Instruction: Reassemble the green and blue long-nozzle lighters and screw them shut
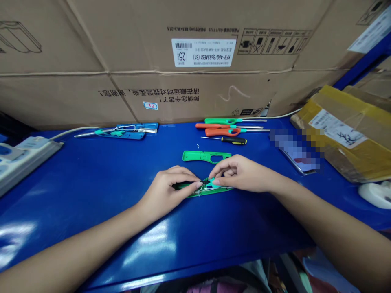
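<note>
An opened green lighter shell half [200, 193] lies on the blue table, with thin white wires and small parts inside. My left hand [171, 185] is closed over its left end, thumb and forefinger pinching a small black part [203, 182]. From the other side, my right hand [236, 174] pinches a teal plastic piece [210, 185] beside the black part. The palm side of both hands is hidden. Just behind them rests the other green shell half [201, 156], inner face up, its right end partly covered by my right hand.
Behind lie a green lighter [220, 121], two orange lighters [218, 132], a screwdriver [233, 140] and an opened blue lighter [128, 132]. A power strip [29, 154] stands left; a phone [301, 156] and taped box [342, 134] are right. A large carton [137, 49] walls the back.
</note>
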Demonstrator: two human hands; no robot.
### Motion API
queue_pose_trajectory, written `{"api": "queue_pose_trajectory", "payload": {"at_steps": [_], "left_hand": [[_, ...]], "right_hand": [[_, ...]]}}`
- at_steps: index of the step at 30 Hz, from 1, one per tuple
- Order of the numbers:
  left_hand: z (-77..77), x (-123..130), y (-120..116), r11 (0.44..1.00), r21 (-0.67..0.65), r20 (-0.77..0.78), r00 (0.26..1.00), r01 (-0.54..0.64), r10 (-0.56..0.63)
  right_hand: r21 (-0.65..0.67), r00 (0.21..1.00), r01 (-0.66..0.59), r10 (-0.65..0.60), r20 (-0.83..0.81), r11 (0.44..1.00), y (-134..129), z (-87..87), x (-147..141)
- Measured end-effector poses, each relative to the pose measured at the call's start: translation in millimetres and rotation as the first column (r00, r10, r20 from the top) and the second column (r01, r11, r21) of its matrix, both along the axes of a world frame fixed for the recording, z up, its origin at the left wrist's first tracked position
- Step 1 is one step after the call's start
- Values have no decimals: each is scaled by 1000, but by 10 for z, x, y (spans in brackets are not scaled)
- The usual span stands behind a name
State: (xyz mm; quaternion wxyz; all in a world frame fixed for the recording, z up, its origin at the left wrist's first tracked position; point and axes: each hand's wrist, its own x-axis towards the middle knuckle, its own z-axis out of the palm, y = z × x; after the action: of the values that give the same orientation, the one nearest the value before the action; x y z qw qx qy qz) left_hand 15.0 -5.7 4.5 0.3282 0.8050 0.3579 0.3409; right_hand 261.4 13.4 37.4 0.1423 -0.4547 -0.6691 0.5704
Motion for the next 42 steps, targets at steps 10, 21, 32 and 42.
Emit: {"api": "queue_pose_trajectory", "payload": {"at_steps": [10,21,32,42], "left_hand": [[-13,-5,10,1000,-16,21,1000,-12,12],[-7,-9,6,1000,8,10,1000,-5,5],[-2,-8,2,1000,-11,20,1000,-9,9],[-6,-12,13,1000,-13,22,1000,13,-13]], "right_hand": [[-31,996,39,-41,-82,999,-4,-86,-32],[12,997,21,-20,-76,1000,-10,-129,-42],[49,997,3,1,-73,999,-33,-178,-40],[52,997,-10,14,-75,999,-36,-174,-55]]}}
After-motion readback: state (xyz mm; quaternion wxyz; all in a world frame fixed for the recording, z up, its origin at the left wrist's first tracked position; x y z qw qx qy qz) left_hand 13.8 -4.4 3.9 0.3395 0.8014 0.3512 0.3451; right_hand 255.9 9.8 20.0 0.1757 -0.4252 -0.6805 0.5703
